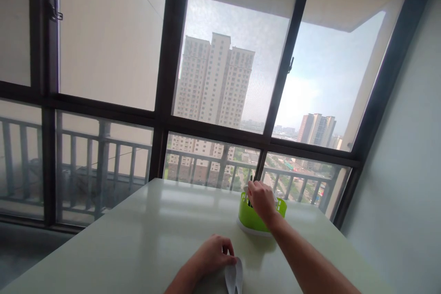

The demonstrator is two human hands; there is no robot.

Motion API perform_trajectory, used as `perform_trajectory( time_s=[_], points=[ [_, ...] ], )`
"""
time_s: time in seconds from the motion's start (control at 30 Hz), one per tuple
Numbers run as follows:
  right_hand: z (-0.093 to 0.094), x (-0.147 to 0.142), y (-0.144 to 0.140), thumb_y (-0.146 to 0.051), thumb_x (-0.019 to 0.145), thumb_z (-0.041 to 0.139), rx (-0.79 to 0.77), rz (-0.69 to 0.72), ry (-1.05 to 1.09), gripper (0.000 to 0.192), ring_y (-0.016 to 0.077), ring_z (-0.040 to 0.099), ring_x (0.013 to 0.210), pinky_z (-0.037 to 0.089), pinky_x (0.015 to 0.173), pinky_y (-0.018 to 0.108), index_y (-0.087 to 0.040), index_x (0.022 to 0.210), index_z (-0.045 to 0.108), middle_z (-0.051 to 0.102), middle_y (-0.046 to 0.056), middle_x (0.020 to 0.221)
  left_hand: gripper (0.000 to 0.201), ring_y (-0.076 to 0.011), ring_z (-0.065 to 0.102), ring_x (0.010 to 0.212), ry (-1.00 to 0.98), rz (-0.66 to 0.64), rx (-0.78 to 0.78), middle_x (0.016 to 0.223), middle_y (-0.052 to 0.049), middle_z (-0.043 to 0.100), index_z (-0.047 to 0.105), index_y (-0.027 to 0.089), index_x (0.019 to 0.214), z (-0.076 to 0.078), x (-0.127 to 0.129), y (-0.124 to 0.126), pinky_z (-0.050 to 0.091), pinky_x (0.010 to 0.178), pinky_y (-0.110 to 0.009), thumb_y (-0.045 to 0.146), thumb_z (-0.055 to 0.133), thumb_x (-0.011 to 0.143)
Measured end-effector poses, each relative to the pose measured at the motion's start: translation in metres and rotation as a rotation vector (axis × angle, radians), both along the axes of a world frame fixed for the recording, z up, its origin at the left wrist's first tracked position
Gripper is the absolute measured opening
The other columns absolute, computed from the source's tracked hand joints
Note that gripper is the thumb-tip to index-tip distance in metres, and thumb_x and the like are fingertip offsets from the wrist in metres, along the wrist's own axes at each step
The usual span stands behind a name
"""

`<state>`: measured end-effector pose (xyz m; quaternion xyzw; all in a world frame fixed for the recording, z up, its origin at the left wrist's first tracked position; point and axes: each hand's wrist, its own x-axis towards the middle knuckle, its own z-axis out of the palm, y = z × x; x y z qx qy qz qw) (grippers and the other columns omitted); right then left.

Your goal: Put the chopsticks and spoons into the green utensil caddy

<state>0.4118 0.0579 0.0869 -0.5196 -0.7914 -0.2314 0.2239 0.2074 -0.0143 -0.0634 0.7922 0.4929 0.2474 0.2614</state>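
My right hand [262, 200] reaches over a lime green holder [248, 217] that stands on the white table [138, 239] near its far edge. The fingers pinch a thin dark item [251, 179] that sticks up out of the holder; I cannot tell what it is. My left hand [213, 255] rests on the table nearer to me, fingers curled, touching the top of two white spoon-like pieces [234, 278] that lie side by side at the frame's lower edge.
A large dark-framed window [165, 78] with a balcony railing behind it runs along the table's far side. A pale wall [406, 170] closes the right. The table's left edge slants down to the lower left corner.
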Motion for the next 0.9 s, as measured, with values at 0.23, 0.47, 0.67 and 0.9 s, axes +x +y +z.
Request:
perform_trajectory(
  time_s=[0.23, 0.47, 0.67, 0.9],
  points=[
    [-0.035, -0.003, -0.008, -0.031, 0.094, 0.06, -0.047, 0.03, -0.097, 0.018, 0.0287, 0.057, 0.093, 0.04, 0.089, 0.037, -0.018, 0.106, 0.066, 0.064, 0.011, 0.088, 0.026, -0.0164, 0.062, 0.07, -0.016, 0.01, -0.003, 0.079, 0.0, 0.073, 0.079, 0.025, 0.087, 0.001, 0.001, -0.001, 0.043, 0.065, -0.025, 0.046, 0.072, 0.072],
    [-0.027, 0.003, -0.025, -0.014, 0.088, 0.06, -0.102, 0.055, -0.103, 0.015, 0.029, 0.056, 0.11, 0.021, 0.118, 0.046, -0.019, 0.1, 0.068, 0.068, 0.012, 0.094, 0.03, -0.0167, 0.062, 0.071, 0.003, 0.005, -0.008, 0.08, -0.001, 0.074, 0.079, 0.023, 0.087, 0.004, 0.0, -0.003, 0.043, 0.066, -0.025, 0.048, 0.069, 0.075],
    [-0.04, 0.022, -0.074, -0.013, 0.094, 0.05, -0.13, 0.064, 0.173, 0.017, 0.0247, 0.059, 0.102, 0.041, 0.092, 0.034, -0.021, 0.092, 0.065, 0.068, 0.007, 0.096, 0.029, -0.0154, 0.061, 0.068, -0.038, -0.021, -0.003, 0.075, -0.001, 0.073, 0.078, 0.02, 0.084, 0.002, 0.0, 0.0, 0.04, 0.062, -0.024, 0.045, 0.066, 0.077],
    [-0.133, 0.021, -0.114, -0.025, 0.083, 0.068, -0.729, 0.159, 0.436, 0.023, 0.0227, 0.064, 0.094, 0.045, 0.082, 0.028, -0.025, 0.105, 0.072, 0.069, 0.003, 0.093, 0.029, -0.0155, 0.061, 0.066, -0.059, -0.063, -0.038, 0.073, -0.002, 0.073, 0.079, 0.018, 0.086, 0.006, -0.001, -0.002, 0.038, 0.058, -0.024, 0.041, 0.068, 0.075]
  ],
)
